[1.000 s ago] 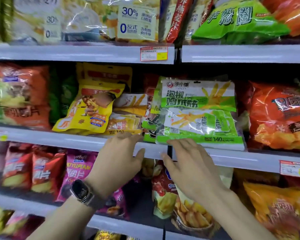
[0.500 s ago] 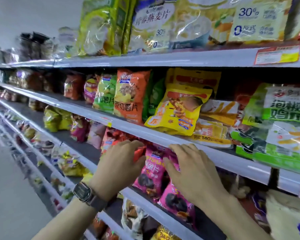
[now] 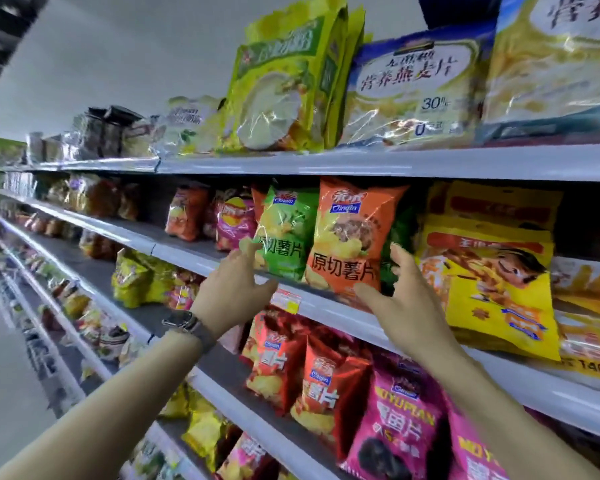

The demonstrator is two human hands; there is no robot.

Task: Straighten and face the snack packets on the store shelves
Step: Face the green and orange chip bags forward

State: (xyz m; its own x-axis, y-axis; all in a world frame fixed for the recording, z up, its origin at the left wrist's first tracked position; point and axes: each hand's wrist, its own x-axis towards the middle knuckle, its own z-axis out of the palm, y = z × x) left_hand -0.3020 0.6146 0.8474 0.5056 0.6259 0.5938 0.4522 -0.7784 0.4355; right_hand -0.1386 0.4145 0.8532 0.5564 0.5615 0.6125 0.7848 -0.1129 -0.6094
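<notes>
Two hands, left hand (image 3: 236,289) and right hand (image 3: 406,303), fingers spread and holding nothing, flank the green chip bag (image 3: 286,233) and orange chip bag (image 3: 350,237). Next, probably, they must grip the sides and turn the fronts forward.

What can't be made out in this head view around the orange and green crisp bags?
1. Dark green packet, head view: mostly hidden by the orange crisp bag and right hand.
2. Left hand touching the green crisp bag or not: fingertips blurred.
3. Red and yellow shelf-edge price label: print too blurred.
4. Far-left packets: motion-blurred.
</notes>
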